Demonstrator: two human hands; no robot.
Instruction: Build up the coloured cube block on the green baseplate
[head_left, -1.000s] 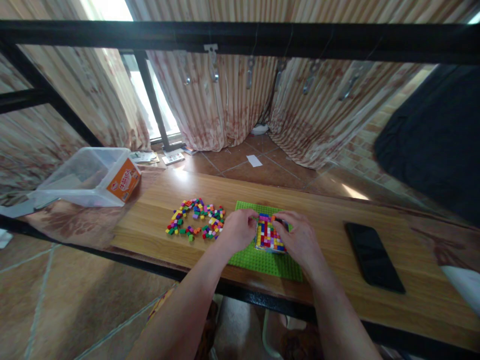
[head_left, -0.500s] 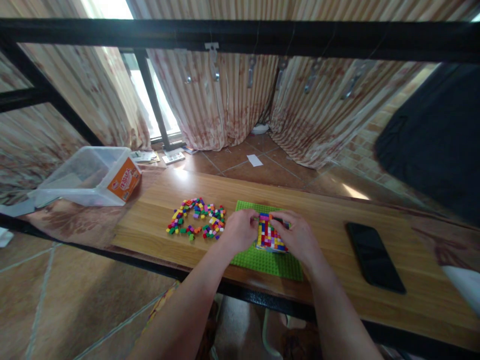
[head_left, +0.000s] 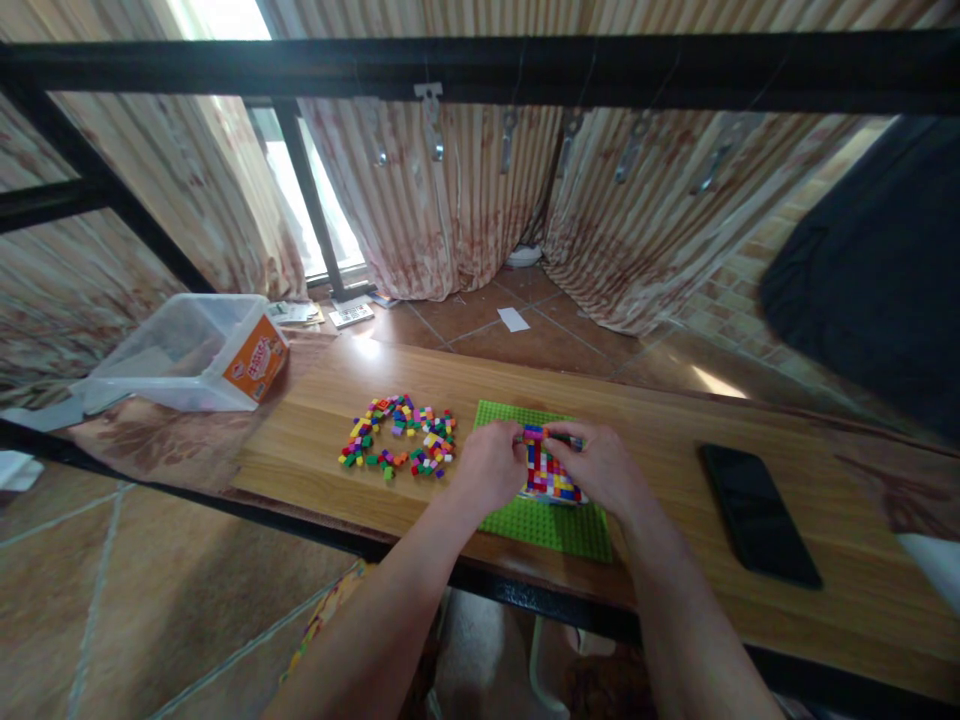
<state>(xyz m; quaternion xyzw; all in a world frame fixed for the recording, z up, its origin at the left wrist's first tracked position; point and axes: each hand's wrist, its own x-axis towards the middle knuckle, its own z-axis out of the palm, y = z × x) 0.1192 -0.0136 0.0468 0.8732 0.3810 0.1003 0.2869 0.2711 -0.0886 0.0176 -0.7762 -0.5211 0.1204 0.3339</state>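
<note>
- Holding the multicoloured brick block btwn both hands, L hand at its left side & R hand at its right.
- L hand grip: fingers curled in, thumb & fingertips on block's far-left corner; exact contact pt partly hidden.
- R hand grip: thumb laid over block's top near far-right corner, other fingers bent round the far edge; fingertips mostly out of sight.
- Block's position vs grip: both hands hold its far half, fingertips close to each other; near half sticks out toward the person, uncovered btwn the palms.
- Block is over the green studded baseplate, w/ bare studs showing on the near side & along the far edge. Can't tell if it sits flush on the studs.
- Loose bricks, mixed colours, in a rough ring on the wooden tabletop, just left of L hand, apart from it.
- Black phone flat on tabletop, right of R hand, well apart.
- Clear plastic bin w/ orange label, far left, beyond the bricks.
</note>
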